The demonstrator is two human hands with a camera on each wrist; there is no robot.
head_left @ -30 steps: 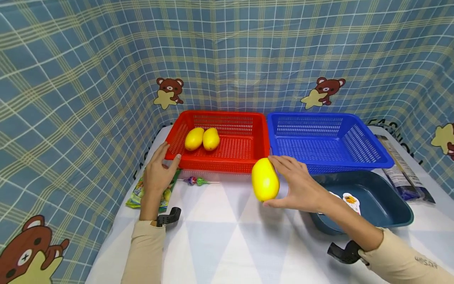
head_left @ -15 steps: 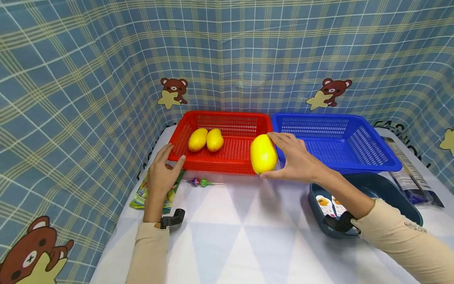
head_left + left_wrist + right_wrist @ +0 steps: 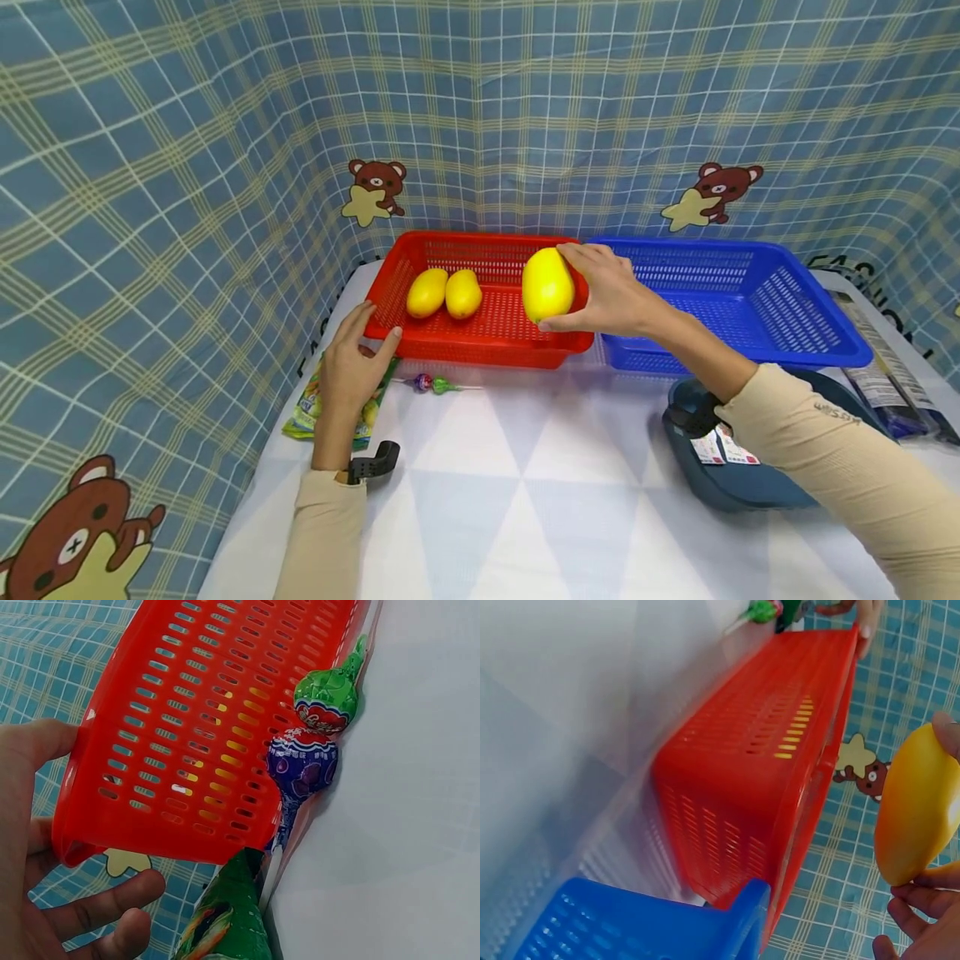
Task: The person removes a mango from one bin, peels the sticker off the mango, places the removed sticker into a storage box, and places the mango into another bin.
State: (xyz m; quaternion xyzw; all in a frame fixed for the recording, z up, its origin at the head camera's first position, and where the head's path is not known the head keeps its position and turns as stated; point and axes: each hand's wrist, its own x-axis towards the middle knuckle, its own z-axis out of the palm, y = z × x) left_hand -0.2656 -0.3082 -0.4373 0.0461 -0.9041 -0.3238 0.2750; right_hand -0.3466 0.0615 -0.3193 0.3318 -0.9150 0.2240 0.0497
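My right hand (image 3: 609,293) grips a large yellow mango (image 3: 547,285) and holds it just above the right end of the red basket (image 3: 480,343). The wrist view shows the same mango (image 3: 915,810) beside the red basket's wall (image 3: 757,787), with my right hand's fingers (image 3: 922,922) curled under it. Two smaller yellow mangoes (image 3: 446,293) lie side by side in the basket's left half. My left hand (image 3: 352,367) rests open against the basket's front left corner (image 3: 210,712), with the thumb and fingers (image 3: 112,907) spread on either side of it.
A blue basket (image 3: 738,293) stands to the right of the red one. In front of it is a dark blue tray (image 3: 742,496) with small packets. Two lollipops (image 3: 431,384) and a green snack packet (image 3: 306,410) lie by the red basket. A dark packet (image 3: 888,387) lies far right.
My right hand has carried the mango up and to the left, from over the table in front of the baskets to above the red basket. The left hand stayed at the corner.
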